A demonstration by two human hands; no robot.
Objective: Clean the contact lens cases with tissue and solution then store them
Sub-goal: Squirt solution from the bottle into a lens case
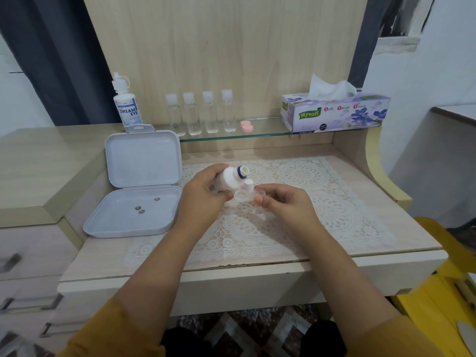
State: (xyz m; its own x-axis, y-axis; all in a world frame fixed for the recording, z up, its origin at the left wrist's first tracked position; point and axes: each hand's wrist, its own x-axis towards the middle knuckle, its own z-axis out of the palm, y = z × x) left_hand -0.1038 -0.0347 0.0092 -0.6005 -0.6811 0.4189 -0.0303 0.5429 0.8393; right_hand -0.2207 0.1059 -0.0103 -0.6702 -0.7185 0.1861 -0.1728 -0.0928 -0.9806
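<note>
Head view: your left hand [203,191] is wrapped around a small white bottle [230,180], tilted so its open, blue-ringed neck points up and to the right. Its white cap [248,185] hangs just beside the neck. Your right hand [280,202] pinches a clear contact lens case [244,196] between thumb and fingertips, holding it just under the bottle, above the middle of the lace mat [322,202] on the counter [386,243].

At the counter's left edge, a white box [139,181] lies open with three small dark bits in its bottom half. On the glass shelf [257,135] along the back edge stand a solution bottle [127,106] at the left, four clear small bottles [201,113] in a row, a pink lens case [246,126], and a tissue box [334,113] at the right end with a tissue sticking out.
</note>
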